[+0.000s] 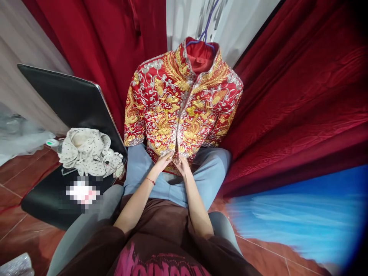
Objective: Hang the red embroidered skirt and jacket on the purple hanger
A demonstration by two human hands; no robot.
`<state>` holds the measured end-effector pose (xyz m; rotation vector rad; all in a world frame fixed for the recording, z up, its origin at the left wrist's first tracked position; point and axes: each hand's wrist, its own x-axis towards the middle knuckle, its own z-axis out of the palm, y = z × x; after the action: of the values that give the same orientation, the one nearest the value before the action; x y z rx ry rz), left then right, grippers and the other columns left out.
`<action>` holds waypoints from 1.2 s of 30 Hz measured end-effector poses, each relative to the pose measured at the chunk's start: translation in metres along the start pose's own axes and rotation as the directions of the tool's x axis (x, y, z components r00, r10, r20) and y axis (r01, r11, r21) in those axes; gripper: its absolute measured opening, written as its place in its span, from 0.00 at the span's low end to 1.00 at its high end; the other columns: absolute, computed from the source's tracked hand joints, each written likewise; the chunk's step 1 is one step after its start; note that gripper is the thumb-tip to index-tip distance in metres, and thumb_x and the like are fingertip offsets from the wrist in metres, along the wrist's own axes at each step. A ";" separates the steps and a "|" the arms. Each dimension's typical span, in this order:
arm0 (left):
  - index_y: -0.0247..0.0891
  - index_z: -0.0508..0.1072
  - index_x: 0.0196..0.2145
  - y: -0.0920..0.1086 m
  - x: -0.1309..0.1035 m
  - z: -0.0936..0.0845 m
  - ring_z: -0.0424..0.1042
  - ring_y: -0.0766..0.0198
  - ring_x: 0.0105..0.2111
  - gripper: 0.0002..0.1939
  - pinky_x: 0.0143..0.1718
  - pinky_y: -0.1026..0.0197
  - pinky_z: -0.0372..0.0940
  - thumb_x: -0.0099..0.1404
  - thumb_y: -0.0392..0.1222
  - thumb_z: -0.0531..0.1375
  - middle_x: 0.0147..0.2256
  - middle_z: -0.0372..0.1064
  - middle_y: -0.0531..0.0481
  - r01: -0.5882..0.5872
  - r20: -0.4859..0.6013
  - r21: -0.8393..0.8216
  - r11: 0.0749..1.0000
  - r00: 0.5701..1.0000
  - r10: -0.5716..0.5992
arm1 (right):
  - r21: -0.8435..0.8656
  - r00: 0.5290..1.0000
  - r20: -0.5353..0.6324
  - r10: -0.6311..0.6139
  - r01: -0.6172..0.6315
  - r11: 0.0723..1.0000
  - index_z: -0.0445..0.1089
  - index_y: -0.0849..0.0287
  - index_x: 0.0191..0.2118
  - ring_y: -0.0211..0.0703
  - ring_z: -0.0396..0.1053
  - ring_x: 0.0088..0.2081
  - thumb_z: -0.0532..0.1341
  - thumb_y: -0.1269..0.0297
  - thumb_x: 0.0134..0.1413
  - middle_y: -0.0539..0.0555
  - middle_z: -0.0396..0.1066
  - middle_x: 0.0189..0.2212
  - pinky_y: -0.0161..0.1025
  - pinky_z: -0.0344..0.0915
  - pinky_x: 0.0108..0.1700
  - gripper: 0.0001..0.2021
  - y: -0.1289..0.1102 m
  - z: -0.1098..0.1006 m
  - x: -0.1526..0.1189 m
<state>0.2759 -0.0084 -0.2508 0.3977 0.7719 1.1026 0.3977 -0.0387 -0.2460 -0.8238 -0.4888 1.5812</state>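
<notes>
A red jacket thick with gold and silver embroidery hangs on a purple hanger in front of me, its hem reaching my lap. My left hand and my right hand meet at the bottom centre of the jacket, fingers pinching the hem on either side of the front opening. A thin red string circles my left wrist. I sit with my knees in grey-blue trousers under the jacket.
A black chair stands at my left with a crumpled white dotted cloth on its seat. Dark red curtains hang behind and to the right. A blue sheet lies on the tiled floor at the right.
</notes>
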 end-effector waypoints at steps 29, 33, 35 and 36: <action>0.37 0.79 0.43 -0.015 -0.006 0.004 0.77 0.60 0.41 0.23 0.47 0.58 0.68 0.48 0.39 0.74 0.44 0.79 0.45 -0.075 -0.045 0.108 0.991 0.996 0.080 | -0.063 0.949 -0.275 -0.155 0.143 0.988 0.72 0.59 0.25 0.34 0.63 0.23 0.73 0.60 0.33 0.47 0.69 0.20 0.35 0.61 0.28 0.13 0.013 0.006 0.001; 0.38 0.79 0.44 -0.018 -0.006 0.002 0.77 0.59 0.41 0.23 0.47 0.58 0.67 0.48 0.40 0.74 0.44 0.79 0.44 -0.057 -0.045 0.134 0.989 0.997 0.064 | -0.053 0.948 -0.279 -0.156 0.147 0.988 0.72 0.59 0.24 0.33 0.62 0.23 0.74 0.59 0.33 0.46 0.69 0.20 0.34 0.62 0.28 0.13 0.014 0.002 0.003; 0.38 0.79 0.44 -0.019 -0.005 0.000 0.77 0.58 0.43 0.23 0.48 0.58 0.67 0.48 0.40 0.74 0.44 0.79 0.44 -0.053 -0.053 0.144 0.988 0.997 0.061 | -0.053 0.949 -0.275 -0.155 0.146 0.988 0.72 0.59 0.24 0.32 0.62 0.22 0.74 0.59 0.33 0.46 0.69 0.20 0.34 0.62 0.28 0.13 0.014 0.001 0.004; 0.38 0.80 0.44 -0.019 -0.005 0.000 0.77 0.58 0.43 0.24 0.48 0.58 0.67 0.48 0.40 0.74 0.44 0.79 0.44 -0.053 -0.057 0.147 0.988 0.996 0.062 | -0.055 0.949 -0.273 -0.156 0.146 0.988 0.72 0.59 0.24 0.32 0.62 0.22 0.73 0.59 0.34 0.46 0.69 0.20 0.34 0.62 0.28 0.13 0.014 0.001 0.004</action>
<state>0.2869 -0.0204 -0.2612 0.5136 0.9036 1.1197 0.3875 -0.0377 -0.2568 -0.9927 -0.3681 1.2953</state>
